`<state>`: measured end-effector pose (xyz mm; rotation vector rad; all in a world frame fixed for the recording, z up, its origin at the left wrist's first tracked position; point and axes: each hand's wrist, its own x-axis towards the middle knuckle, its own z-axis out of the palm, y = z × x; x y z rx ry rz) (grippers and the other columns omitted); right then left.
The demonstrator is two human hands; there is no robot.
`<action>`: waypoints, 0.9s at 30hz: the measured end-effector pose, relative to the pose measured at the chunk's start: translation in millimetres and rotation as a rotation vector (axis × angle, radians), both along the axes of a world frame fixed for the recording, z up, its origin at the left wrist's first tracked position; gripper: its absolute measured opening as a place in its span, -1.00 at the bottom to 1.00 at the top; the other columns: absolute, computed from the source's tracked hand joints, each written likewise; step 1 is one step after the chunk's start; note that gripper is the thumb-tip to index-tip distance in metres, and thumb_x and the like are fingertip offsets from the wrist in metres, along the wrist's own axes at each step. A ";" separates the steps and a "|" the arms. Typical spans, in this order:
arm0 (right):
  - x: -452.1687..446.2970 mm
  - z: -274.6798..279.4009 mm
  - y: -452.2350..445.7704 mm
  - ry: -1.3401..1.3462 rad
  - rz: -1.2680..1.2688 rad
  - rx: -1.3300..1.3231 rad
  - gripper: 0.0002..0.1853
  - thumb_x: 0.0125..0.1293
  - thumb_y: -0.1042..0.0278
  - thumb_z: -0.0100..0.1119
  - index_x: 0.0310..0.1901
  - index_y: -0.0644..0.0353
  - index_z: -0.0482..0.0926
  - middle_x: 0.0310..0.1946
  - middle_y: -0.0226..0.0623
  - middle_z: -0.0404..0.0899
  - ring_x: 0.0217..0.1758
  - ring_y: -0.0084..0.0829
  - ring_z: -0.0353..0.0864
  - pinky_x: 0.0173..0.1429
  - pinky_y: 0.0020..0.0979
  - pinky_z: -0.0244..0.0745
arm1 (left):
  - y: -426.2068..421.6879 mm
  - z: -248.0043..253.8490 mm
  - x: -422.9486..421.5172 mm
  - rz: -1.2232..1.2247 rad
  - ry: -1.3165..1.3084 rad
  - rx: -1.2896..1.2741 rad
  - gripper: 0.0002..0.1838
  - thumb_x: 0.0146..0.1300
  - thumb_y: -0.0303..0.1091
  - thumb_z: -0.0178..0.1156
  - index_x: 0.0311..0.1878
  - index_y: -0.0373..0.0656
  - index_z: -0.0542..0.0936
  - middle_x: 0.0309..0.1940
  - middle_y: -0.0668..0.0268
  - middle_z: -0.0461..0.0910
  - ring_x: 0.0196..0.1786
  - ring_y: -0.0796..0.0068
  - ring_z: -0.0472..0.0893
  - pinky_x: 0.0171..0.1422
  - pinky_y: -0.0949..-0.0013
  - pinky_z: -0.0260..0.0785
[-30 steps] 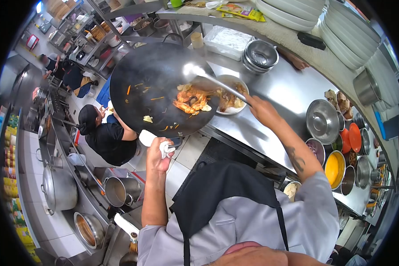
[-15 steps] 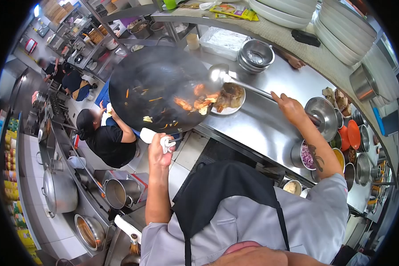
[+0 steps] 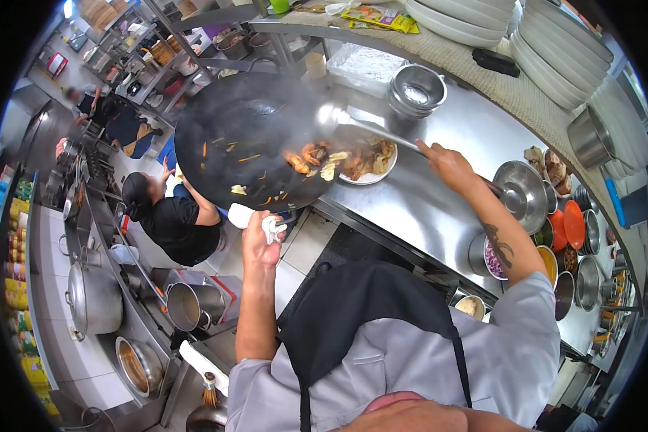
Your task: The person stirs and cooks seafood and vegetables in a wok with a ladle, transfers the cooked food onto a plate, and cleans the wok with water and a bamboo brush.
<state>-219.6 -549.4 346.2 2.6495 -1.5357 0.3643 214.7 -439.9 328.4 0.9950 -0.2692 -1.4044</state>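
My left hand (image 3: 260,237) is closed round the handle of a large dark wok (image 3: 230,180), with a white cloth (image 3: 272,229) bunched in the grip. The wok is tilted over a white plate (image 3: 367,180), and steam rises from it. Shrimp (image 3: 306,158) and bits of vegetable lie near its right edge. My right hand (image 3: 446,164) grips the long handle of a metal ladle (image 3: 381,131), whose bowl is at the wok's right rim. Cooked food (image 3: 367,157) is heaped on the plate.
Stacked metal bowls (image 3: 416,90) stand on the steel counter (image 3: 425,209) beyond the plate. To the right are a large metal bowl (image 3: 522,198) and several ingredient containers. White plates (image 3: 554,57) are piled on the upper shelf. A co-worker in black (image 3: 169,216) is left of the wok.
The ladle and my right hand have shifted left and slightly up. The food at the wok's edge has moved a little, and more of the plated food shows.
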 end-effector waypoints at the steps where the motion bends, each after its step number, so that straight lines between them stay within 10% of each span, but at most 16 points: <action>1: 4.9 -2.4 -0.2 0.006 0.003 0.035 -0.45 0.26 0.47 0.02 0.32 0.06 0.33 -0.27 -0.12 0.51 -0.33 -0.09 0.59 -0.19 -0.13 0.53 | -0.2 1.8 -2.7 0.002 0.007 -0.007 -0.92 0.24 -0.40 0.08 -0.22 -0.14 0.46 -0.52 0.26 0.55 -0.50 0.46 0.56 -0.58 0.43 0.28; 13: -56.5 14.1 27.5 0.186 -0.073 -0.088 -0.36 0.14 0.57 0.00 0.33 0.04 0.32 -0.29 -0.09 0.52 -0.35 -0.10 0.61 -0.25 -0.15 0.55 | -12.1 -5.3 -16.6 0.035 -0.001 0.010 -0.92 0.25 -0.40 0.08 -0.22 -0.14 0.46 -0.54 0.27 0.53 -0.52 0.48 0.53 -0.58 0.43 0.26; 27: 61.2 -29.0 15.8 -0.276 0.184 0.261 -0.47 0.32 0.44 -0.06 0.35 0.10 0.29 -0.19 0.04 0.56 -0.17 0.03 0.59 -0.02 -0.09 0.49 | -13.1 4.3 -19.2 0.025 0.065 -0.004 -0.91 0.24 -0.37 0.10 -0.23 -0.14 0.46 -0.52 0.22 0.54 -0.51 0.45 0.53 -0.56 0.43 0.26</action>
